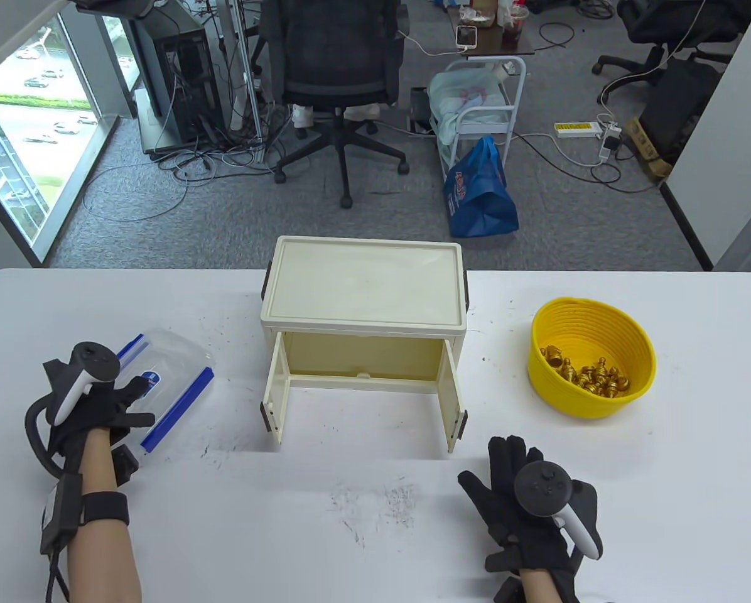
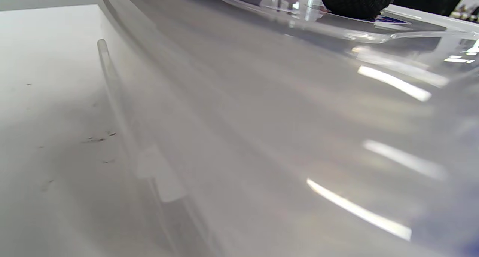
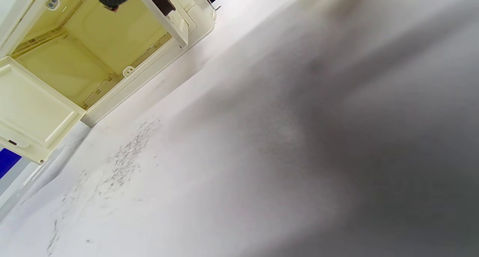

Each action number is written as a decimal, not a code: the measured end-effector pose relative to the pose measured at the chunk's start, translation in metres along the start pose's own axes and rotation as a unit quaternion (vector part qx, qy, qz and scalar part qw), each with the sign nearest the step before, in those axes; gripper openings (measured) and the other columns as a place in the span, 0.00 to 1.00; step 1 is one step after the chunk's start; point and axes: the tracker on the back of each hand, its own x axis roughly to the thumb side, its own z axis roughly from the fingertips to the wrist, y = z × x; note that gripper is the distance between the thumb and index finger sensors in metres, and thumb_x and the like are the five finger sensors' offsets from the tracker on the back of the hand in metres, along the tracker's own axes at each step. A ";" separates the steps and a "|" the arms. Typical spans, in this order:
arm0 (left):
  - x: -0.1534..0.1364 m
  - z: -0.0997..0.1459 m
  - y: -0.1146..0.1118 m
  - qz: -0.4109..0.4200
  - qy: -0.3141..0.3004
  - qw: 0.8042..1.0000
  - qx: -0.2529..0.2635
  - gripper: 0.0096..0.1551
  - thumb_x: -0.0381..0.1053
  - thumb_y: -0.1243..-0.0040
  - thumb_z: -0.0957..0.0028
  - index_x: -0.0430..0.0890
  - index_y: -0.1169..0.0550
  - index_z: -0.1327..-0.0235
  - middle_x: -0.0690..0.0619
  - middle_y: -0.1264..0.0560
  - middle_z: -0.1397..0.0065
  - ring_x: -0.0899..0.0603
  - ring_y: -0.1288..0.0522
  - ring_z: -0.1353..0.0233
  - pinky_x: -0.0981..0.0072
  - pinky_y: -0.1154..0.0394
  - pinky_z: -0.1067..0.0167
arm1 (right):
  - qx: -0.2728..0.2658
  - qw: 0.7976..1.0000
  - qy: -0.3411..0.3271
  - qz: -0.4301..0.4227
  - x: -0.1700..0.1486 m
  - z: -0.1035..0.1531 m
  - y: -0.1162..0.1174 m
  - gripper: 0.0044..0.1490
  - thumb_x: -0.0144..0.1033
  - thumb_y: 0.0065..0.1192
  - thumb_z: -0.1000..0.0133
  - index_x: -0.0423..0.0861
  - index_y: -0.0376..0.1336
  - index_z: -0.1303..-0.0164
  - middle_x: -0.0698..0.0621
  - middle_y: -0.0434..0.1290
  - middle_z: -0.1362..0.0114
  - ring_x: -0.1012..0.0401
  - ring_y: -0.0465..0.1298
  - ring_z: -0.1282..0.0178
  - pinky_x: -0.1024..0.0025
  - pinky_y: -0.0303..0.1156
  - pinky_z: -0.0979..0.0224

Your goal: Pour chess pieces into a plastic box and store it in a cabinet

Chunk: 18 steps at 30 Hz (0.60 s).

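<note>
A clear plastic box [image 1: 168, 370] with blue clip handles and its lid on lies at the table's left. My left hand [image 1: 108, 402] rests on its near end, fingers on the lid; the left wrist view shows the box wall [image 2: 284, 137] close up with a fingertip [image 2: 355, 2] on the lid. A yellow bowl [image 1: 592, 358] at the right holds several gold chess pieces [image 1: 592, 375]. A cream cabinet [image 1: 363, 295] stands in the middle with both doors open; its inside [image 3: 93, 47] shows in the right wrist view. My right hand [image 1: 517, 496] lies flat and empty on the table before the cabinet's right door.
The white table [image 1: 375, 521] has scuff marks at its near middle. The cabinet's open doors [image 1: 452, 402] stick out toward me. Beyond the far edge are an office chair, a blue bag and cables on the floor.
</note>
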 end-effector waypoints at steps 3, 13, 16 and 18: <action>0.002 0.016 -0.003 -0.032 0.015 0.999 -0.021 0.54 0.67 0.54 0.32 0.37 0.51 0.03 0.34 0.44 0.05 0.26 0.41 0.12 0.30 0.43 0.20 | -0.002 1.000 -0.003 -0.001 0.000 0.000 0.000 0.54 0.64 0.52 0.35 0.47 0.38 0.09 0.41 0.34 0.07 0.38 0.33 0.12 0.34 0.35 0.20; 0.003 0.076 -0.014 -0.141 0.038 0.985 -0.088 0.57 0.68 0.55 0.36 0.34 0.48 0.03 0.31 0.38 0.09 0.28 0.31 0.16 0.33 0.33 0.23 | -0.010 1.000 -0.020 -0.001 0.001 0.006 -0.003 0.54 0.64 0.52 0.35 0.47 0.38 0.09 0.41 0.36 0.07 0.38 0.34 0.12 0.33 0.36 0.20; 0.004 0.091 -0.018 -0.172 0.024 0.979 -0.101 0.57 0.68 0.54 0.38 0.35 0.46 0.03 0.32 0.36 0.10 0.29 0.29 0.17 0.33 0.32 0.23 | -0.010 1.000 -0.024 -0.005 0.000 0.007 -0.004 0.54 0.64 0.52 0.35 0.46 0.38 0.09 0.41 0.36 0.07 0.37 0.34 0.12 0.33 0.36 0.20; 0.005 0.101 -0.021 -0.192 0.009 0.976 -0.103 0.57 0.68 0.54 0.38 0.37 0.46 0.03 0.33 0.36 0.10 0.30 0.29 0.17 0.33 0.32 0.24 | -0.013 0.999 -0.028 -0.009 0.000 0.008 -0.005 0.54 0.64 0.52 0.35 0.46 0.39 0.10 0.40 0.36 0.07 0.37 0.34 0.12 0.33 0.36 0.20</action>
